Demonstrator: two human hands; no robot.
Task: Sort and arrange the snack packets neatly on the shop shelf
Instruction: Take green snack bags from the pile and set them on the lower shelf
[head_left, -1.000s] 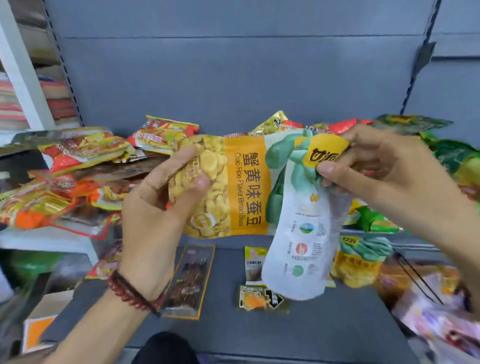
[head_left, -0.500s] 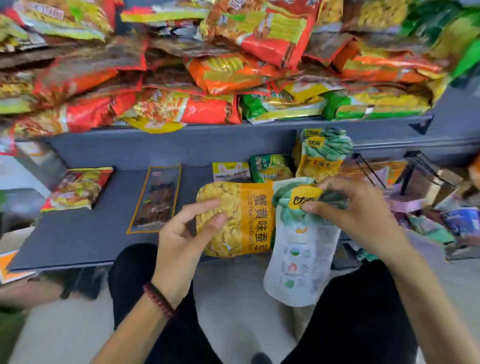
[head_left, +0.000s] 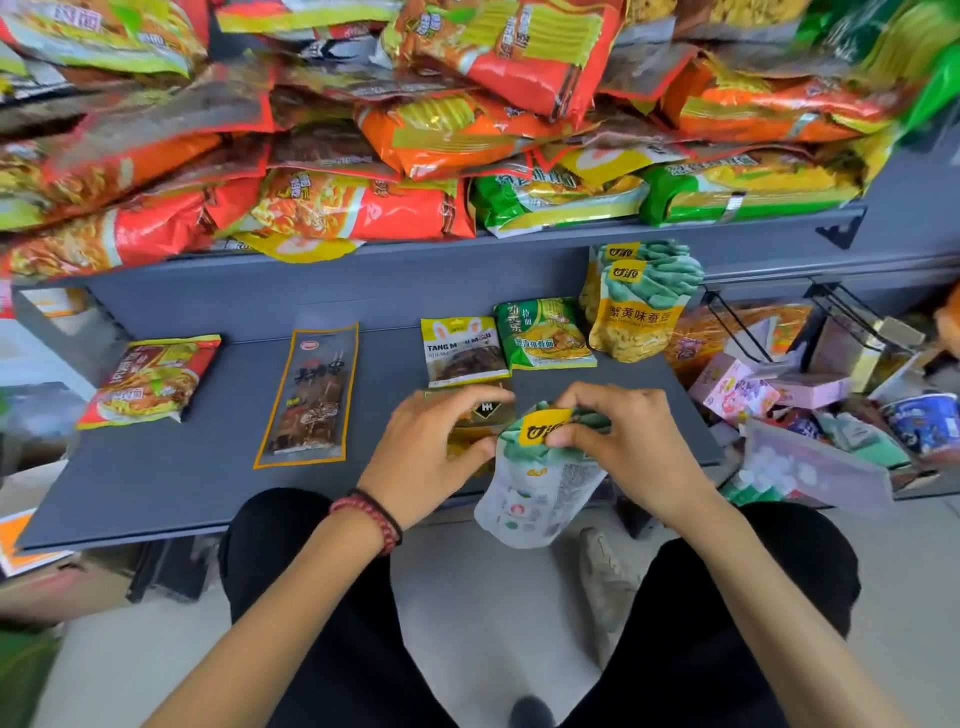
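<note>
Right hand (head_left: 639, 447): thumb and fingers are closed in a pinch on the crumpled top of the bean packet (head_left: 535, 493), right by its yellow logo patch, so the bag hangs free.
Left hand (head_left: 426, 452): fingers are curled at the packet's left edge with the thumb against it, probably steadying it. How much it has hold of is hidden by the hand itself.
Bean packet: in the air over the front edge of the lower shelf (head_left: 208, 467), white printed back to the camera, its bottom dangling below the shelf edge.
Likely step: turning it upright and face-out before it goes with its kind.
Small dark packet (head_left: 485, 413): flat on the shelf, just behind the left hand's fingers.
Matching bean packets (head_left: 639, 317): two stand upright at the back right of the lower shelf, one behind the other. They look like the natural home for the held one.
Sorted row: a green noodle packet (head_left: 545, 335), a yellow packet (head_left: 462, 348), a long dark packet (head_left: 317, 395) and a red noodle packet (head_left: 150, 379) lie flat, apart from one another, seemingly one per kind.
Upper shelf (head_left: 571, 236): heaped with a jumble of red, orange and green packets (head_left: 415, 156), not yet sorted.
Right side: boxes and a cup (head_left: 743, 389) lie in a loose clutter.
</note>
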